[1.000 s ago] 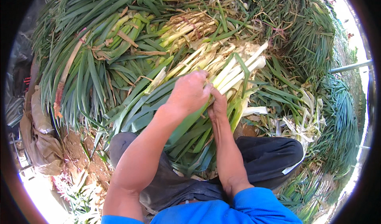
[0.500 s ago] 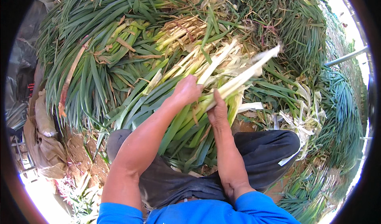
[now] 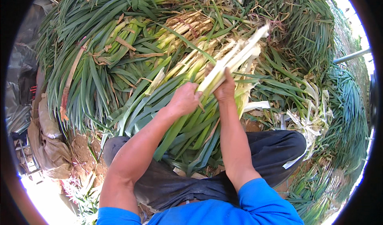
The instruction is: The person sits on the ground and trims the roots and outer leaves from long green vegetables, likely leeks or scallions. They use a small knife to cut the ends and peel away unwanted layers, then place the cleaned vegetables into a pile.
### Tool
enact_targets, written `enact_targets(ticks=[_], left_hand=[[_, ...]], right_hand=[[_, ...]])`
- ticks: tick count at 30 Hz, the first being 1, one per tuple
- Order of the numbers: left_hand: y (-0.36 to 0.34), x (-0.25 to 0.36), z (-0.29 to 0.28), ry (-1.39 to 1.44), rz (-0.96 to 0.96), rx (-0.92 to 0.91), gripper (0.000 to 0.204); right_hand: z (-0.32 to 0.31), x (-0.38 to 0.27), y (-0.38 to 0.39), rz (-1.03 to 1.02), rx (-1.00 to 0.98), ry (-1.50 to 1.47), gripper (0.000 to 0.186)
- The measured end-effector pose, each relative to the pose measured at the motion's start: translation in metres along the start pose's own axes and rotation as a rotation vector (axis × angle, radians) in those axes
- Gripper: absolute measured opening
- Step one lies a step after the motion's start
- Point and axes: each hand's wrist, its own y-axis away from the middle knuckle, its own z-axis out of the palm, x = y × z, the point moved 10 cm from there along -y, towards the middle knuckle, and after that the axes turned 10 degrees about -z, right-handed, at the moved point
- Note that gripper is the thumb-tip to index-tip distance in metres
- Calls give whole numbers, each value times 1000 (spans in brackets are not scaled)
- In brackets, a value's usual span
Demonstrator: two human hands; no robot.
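A few large green onions (image 3: pixel 244 54) slant up and to the right in front of me, pale shafts at the far end and green leaves trailing toward my lap. My left hand (image 3: pixel 185 99) is closed round them where white turns to green. Farther up the shafts, my right hand (image 3: pixel 224 86) grips them from the right side, its fingers partly hidden behind. Beneath both hands lies a loose heap of green onions (image 3: pixel 153 99), some with dry papery skins. Their root ends (image 3: pixel 191 59) point away from me.
Bundled green onions (image 3: pixel 85 61) are piled at the far left, and another leafy pile (image 3: pixel 307 29) stands at the far right. Peeled skins (image 3: pixel 309 113) lie by my right knee. A brown sack (image 3: pixel 52 149) sits at the left, and a metal pole (image 3: pixel 351 55) juts in at the right.
The held onions have come together into one bunch and swung steeper, tips leftward. My left hand has moved down toward me; my right hand has moved up along the shafts.
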Motion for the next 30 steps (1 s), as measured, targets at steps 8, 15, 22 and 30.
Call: enact_targets(ticks=[8,15,22,30], left_hand=[[5,8,8,-74,194,150,30],[-2,1,25,33,89,43,35],[-3,2,55,80,101,3,32],[-5,-11,34,-9,-46,165,28]], right_hand=[[-44,-55,-50,-185,269,293,38],[-79,-86,-25,-279,558,535,33],[-100,-122,14,-308,561,454,36],[-63,-142,29,-311,418,375,32]])
